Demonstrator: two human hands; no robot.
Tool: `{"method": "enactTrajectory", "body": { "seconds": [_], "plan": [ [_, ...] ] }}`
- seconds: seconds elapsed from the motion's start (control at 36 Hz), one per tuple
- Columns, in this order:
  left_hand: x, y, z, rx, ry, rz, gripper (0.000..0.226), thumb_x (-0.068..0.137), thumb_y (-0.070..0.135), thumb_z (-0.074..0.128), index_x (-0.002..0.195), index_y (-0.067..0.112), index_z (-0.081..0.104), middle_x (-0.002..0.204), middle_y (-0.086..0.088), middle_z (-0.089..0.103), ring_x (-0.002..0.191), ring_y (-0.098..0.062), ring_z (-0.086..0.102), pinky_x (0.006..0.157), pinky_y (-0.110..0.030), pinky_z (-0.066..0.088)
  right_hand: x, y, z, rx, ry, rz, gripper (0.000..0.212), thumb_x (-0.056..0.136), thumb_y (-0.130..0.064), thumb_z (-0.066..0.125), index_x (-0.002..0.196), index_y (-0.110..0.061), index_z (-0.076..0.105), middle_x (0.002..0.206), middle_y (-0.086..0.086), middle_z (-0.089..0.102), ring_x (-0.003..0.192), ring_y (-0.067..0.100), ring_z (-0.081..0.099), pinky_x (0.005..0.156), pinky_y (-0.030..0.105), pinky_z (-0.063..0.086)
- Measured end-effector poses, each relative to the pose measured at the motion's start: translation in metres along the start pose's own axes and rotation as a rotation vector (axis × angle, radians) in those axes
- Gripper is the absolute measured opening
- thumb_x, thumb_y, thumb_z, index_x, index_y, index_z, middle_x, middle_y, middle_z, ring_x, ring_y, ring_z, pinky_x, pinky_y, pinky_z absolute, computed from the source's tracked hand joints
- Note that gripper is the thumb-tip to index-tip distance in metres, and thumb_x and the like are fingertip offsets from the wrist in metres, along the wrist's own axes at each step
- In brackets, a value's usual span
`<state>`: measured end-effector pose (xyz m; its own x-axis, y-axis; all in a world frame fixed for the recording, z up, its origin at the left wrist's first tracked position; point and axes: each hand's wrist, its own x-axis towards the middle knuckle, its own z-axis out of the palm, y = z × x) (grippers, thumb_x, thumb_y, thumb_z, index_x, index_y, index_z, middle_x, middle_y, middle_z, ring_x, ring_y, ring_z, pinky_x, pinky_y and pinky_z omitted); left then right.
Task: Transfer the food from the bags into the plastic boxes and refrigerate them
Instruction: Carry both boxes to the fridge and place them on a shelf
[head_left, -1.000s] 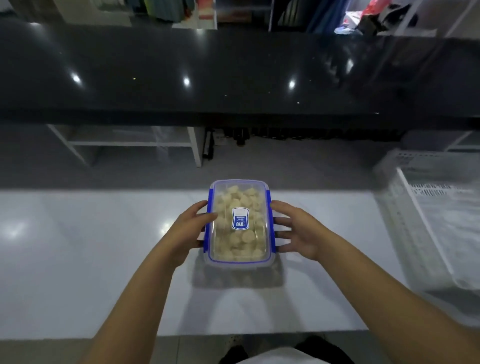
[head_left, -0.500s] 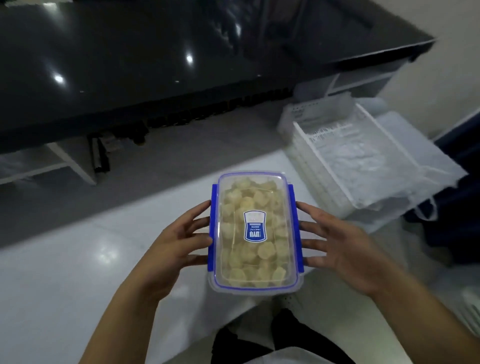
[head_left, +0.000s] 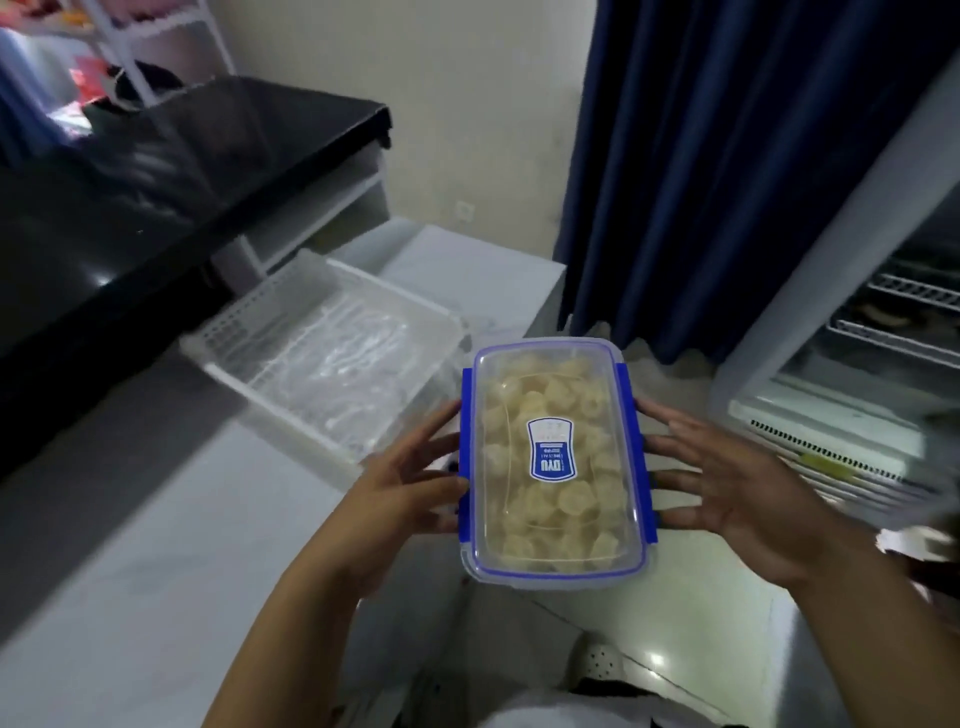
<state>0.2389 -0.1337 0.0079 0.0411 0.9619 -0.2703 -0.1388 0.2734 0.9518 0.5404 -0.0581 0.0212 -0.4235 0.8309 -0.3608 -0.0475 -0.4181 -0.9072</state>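
Plastic box (head_left: 555, 460) held in the air between both my hands, in front of me, above the floor. Lid on, clear, with blue clip flaps down both long sides and a blue seal line round the rim. My left hand (head_left: 400, 499) presses flat against the left flap, fingers spread; my right hand (head_left: 727, 486) does the same on the right flap, palm open, fingers touching the side. Box is full of pale yellowish round food pieces (head_left: 524, 506). Blue and white label (head_left: 552, 449) on the lid, upside down to me; I can read "DYU", the smaller print too blurred. White slotted basket (head_left: 332, 358) on the white bench (head_left: 130, 561) to my left, clear plastic bags (head_left: 358, 338) lying in it. Open refrigerator (head_left: 857, 395) with wire shelves to my right.
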Motion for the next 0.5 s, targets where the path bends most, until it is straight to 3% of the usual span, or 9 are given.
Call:
{"method": "enactTrajectory", "body": {
  "seconds": [0.11, 0.5],
  "plan": [
    [0.062, -0.002, 0.070, 0.041, -0.093, -0.014, 0.073, 0.078, 0.001, 0.062, 0.140, 0.040, 0.055, 0.134, 0.006, 0.066, 0.106, -0.023, 0.071, 0.071, -0.038, 0.060, -0.007, -0.001, -0.085, 0.062, 0.083, -0.015, 0.046, 0.088, -0.042, 0.058, 0.133, -0.038, 0.063, 0.128, 0.007, 0.068, 0.106, 0.034, 0.069, 0.077, 0.049, 0.059],
    [0.234, -0.016, 0.270, 0.127, -0.429, -0.192, 0.073, 0.080, 0.008, 0.070, 0.141, 0.044, 0.052, 0.136, 0.003, 0.064, 0.114, -0.026, 0.068, 0.078, -0.040, 0.061, -0.033, 0.008, -0.307, 0.316, 0.354, -0.006, 0.047, 0.083, -0.051, 0.070, 0.128, -0.038, 0.067, 0.127, 0.004, 0.069, 0.102, 0.030, 0.071, 0.077, 0.047, 0.058]
  ]
}}
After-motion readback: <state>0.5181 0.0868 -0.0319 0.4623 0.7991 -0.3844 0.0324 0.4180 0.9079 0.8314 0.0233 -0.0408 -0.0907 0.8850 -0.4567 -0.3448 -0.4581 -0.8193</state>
